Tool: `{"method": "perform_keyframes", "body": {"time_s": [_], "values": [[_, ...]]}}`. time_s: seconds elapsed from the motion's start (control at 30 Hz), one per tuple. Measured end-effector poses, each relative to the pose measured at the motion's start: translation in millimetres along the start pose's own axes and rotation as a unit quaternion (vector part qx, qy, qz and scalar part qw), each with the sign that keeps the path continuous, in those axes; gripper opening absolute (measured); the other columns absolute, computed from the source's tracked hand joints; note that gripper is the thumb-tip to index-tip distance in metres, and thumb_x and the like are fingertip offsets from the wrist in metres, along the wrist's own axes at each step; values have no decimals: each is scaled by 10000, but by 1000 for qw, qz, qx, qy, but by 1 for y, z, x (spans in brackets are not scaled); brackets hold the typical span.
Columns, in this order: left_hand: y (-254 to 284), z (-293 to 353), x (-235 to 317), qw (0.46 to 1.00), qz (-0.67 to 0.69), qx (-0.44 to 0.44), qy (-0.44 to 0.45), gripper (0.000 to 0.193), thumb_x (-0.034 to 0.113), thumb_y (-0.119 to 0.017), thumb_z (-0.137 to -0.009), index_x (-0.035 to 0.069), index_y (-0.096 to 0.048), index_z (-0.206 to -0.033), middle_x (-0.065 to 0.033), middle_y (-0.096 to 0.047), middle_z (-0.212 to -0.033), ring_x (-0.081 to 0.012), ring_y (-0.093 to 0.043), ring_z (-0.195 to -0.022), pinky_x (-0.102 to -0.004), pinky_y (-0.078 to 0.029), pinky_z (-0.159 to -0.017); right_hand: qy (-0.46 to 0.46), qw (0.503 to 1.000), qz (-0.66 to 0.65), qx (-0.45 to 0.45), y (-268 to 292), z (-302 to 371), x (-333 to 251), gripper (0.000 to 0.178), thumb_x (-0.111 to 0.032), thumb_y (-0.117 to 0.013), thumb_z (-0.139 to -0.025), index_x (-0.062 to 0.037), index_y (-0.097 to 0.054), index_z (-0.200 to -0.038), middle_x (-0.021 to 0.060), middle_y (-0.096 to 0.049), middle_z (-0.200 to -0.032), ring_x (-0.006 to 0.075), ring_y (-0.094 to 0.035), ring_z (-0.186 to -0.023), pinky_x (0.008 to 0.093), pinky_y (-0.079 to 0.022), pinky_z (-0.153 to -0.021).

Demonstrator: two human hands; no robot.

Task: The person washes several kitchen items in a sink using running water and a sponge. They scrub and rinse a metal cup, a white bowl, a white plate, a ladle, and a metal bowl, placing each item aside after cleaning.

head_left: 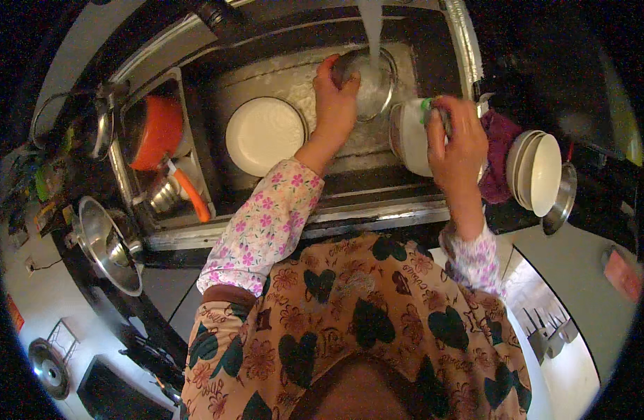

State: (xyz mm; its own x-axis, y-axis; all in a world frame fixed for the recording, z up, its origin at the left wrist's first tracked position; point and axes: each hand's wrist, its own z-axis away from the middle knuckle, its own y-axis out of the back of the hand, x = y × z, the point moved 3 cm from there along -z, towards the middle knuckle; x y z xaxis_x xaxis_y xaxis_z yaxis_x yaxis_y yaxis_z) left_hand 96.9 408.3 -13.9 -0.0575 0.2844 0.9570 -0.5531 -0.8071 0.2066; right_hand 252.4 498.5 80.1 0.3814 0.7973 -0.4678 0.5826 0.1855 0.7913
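Observation:
Under the falling water [372, 31], my left hand [334, 98] grips the rim of a round, shiny bowl [386, 98], with the thumb inside. Glass or metal, I cannot tell which. My right hand [456, 143] is closed at the right side of the sink, beside a stack of white bowls [413, 143]. A small green and dark thing [426, 112] shows at its fingertips; its kind is unclear. A white plate [264, 136] lies in the sink, left of my left forearm.
The sink [311, 157] has a metal rim. On its left, a compartment holds an orange pot [157, 131] and an orange-handled tool [189, 192]. A steel basin [110, 245] stands further left. At right are a purple cloth [500, 154], stacked white bowls [544, 175] and a steel pan [561, 203].

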Motion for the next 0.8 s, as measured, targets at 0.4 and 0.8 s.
{"method": "perform_keyframes", "body": {"time_s": [0.4,0.8], "values": [[-13,13,47,874,-388,-25,-292,592,105,-670,-648,99,-439,-1193,-146,-425,-1113,-326,-401,-1063,-439,-316,-872,-277,959,-27,-58,-19,49,54,347,-159,-693,-648,-56,-526,-934,147,-594,-892,264,-584,-820,335,-468,-704],[8,28,50,862,-381,-32,-333,559,70,-678,-616,69,-465,-1132,-143,-454,-1081,-322,-431,-1010,-430,-328,-845,-203,947,-196,153,112,-76,60,395,-105,-679,-638,-40,-585,-1017,51,-607,-923,119,-552,-816,257,-456,-723]]}}
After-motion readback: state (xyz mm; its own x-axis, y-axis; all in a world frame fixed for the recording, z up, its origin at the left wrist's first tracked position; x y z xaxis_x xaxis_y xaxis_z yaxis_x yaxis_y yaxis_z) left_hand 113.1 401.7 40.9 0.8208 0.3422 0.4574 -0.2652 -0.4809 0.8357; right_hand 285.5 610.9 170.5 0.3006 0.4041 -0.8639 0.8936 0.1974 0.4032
